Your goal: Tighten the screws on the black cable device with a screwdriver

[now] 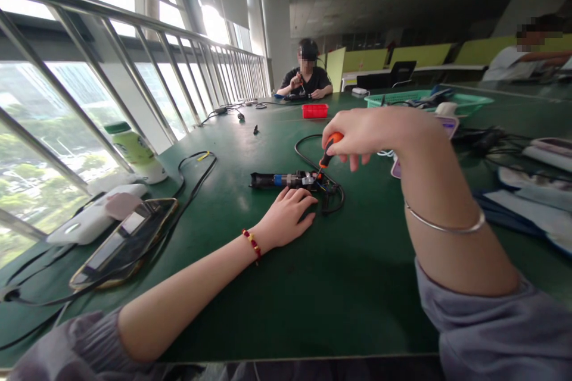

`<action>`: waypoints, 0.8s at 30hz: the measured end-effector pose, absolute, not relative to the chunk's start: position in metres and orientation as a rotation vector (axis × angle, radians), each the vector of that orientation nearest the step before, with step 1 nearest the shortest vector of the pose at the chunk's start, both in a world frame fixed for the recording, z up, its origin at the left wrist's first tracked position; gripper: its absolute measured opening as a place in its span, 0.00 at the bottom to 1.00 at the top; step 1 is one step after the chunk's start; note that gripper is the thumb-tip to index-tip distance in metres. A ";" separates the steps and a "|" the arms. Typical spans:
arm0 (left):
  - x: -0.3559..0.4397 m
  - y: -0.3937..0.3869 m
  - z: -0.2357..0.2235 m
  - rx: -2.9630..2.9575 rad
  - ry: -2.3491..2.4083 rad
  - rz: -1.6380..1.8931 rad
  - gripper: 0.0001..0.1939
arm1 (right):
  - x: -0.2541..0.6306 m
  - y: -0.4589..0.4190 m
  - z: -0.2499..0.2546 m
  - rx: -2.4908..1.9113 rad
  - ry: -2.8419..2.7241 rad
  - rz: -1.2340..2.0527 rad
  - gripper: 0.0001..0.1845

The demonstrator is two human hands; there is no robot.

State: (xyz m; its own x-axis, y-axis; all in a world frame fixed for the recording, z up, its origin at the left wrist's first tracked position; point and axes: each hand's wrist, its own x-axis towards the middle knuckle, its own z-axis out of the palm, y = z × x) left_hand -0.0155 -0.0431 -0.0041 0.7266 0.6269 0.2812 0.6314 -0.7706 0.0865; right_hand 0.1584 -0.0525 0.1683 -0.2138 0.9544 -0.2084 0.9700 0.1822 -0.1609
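A black tube-shaped electric device (268,181) with a blue band lies on the green table. Its right end is opened up, showing metal parts and wires, and a black cable (300,141) loops around that end. My left hand (286,217) rests flat beside it, fingers stretched out and fingertips against its near side. Above the opened end, my right hand (357,134) is closed around the orange and black handle of a screwdriver (329,149). The screwdriver tilts down, its tip among the exposed parts; the exact contact point is too small to make out.
Left on the table (357,297) are a phone (125,244), a white device (89,217), a green bottle (136,152) and cables. Farther off stand a red box (314,111) and a green basket (473,104). A person (308,77) sits at the far end.
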 end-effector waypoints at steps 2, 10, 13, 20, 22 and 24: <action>-0.015 -0.043 -0.004 -2.906 -1.056 -0.462 0.15 | 0.155 -0.054 0.170 1.977 2.310 -0.407 0.21; -0.016 -0.044 -0.004 -2.902 -1.076 -0.487 0.15 | 0.165 -0.043 0.167 1.898 2.467 -0.357 0.20; -0.017 -0.044 -0.005 -2.902 -1.071 -0.483 0.15 | 0.176 -0.037 0.164 1.885 2.543 -0.256 0.23; -0.017 -0.042 -0.006 -2.898 -1.050 -0.482 0.15 | 0.167 -0.048 0.169 1.965 2.338 -0.462 0.24; -0.017 -0.043 -0.005 -2.894 -1.045 -0.468 0.15 | 0.163 -0.050 0.169 1.992 2.315 -0.490 0.25; -0.017 -0.043 -0.004 -2.895 -1.041 -0.461 0.15 | 0.164 -0.049 0.169 1.960 2.384 -0.490 0.22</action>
State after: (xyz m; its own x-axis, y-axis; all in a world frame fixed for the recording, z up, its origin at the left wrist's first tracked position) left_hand -0.0167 -0.0433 -0.0044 0.7323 0.6180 0.2861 0.6272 -0.7757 0.0700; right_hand 0.1643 -0.0495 0.1686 -0.2129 0.9544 -0.2093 0.9596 0.1639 -0.2286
